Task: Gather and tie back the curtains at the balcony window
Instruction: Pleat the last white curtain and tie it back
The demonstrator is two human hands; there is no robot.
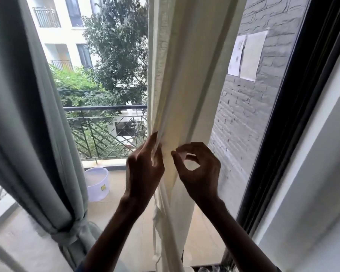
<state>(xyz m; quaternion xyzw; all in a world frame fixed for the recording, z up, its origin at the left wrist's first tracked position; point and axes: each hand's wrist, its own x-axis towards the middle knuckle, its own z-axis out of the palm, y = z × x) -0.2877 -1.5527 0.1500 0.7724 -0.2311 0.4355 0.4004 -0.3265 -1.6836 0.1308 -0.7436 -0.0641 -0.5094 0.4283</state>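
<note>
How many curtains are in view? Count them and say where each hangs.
2. A grey-green curtain hangs at the left, tied back low down. A cream curtain hangs in the centre, pinched by the left hand and right hand.

Bare forearms (pixel 116 230), dark sleeve edges (pixel 80 267)

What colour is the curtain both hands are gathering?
Cream. The curtain shows best in the head view, the only one.
</note>
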